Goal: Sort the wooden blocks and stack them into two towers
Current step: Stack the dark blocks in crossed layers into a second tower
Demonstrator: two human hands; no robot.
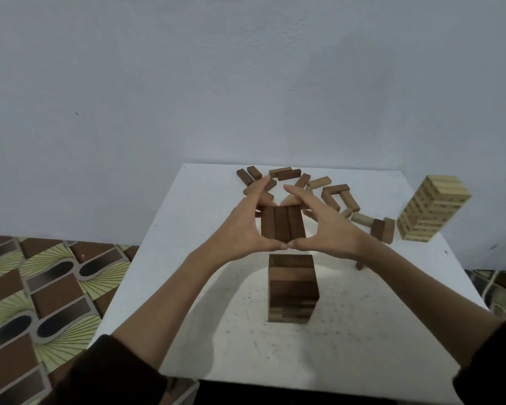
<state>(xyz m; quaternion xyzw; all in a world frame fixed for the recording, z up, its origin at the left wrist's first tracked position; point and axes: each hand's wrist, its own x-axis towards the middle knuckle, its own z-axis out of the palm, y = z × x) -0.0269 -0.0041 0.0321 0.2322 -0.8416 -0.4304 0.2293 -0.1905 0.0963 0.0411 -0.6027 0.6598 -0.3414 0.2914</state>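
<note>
Pinching a row of three dark brown blocks point(282, 225) between them, the left hand point(240, 226) and right hand point(324, 226) each clamp it with the thumb on the near end and fingers on the far end. The thumb tips touch, and the plain, smooth row, its blocks flush side by side, is held in the air just beyond the top of the dark block tower point(292, 287) standing mid-way on the white table point(362, 331). Dark and pale loose blocks point(336, 197) lie scattered along the far edge, and a pale block tower point(433, 209) stands at the far right, its side marks too blurred to read.
</note>
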